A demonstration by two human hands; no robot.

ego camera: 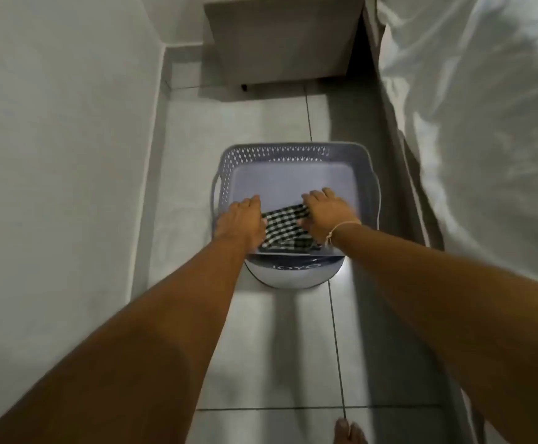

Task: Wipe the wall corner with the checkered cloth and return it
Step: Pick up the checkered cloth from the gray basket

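A black-and-white checkered cloth (284, 226) lies at the near end of a lilac plastic basket (277, 152) standing on the tiled floor. My left hand (241, 224) rests on the cloth's left edge, fingers curled over it. My right hand (327, 213), with a thin bracelet at the wrist, presses on the cloth's right edge. Both hands reach down inside the basket. Parts of the cloth are hidden beneath the hands. The wall corner (165, 49) is at the upper left, where the left wall meets the back wall.
A white wall (53, 139) runs along the left. A bed with a white sheet (485, 123) lines the right side. A grey cabinet (280, 43) stands beyond the basket. My bare foot (349, 432) shows at the bottom edge. Floor tiles run between wall and bed.
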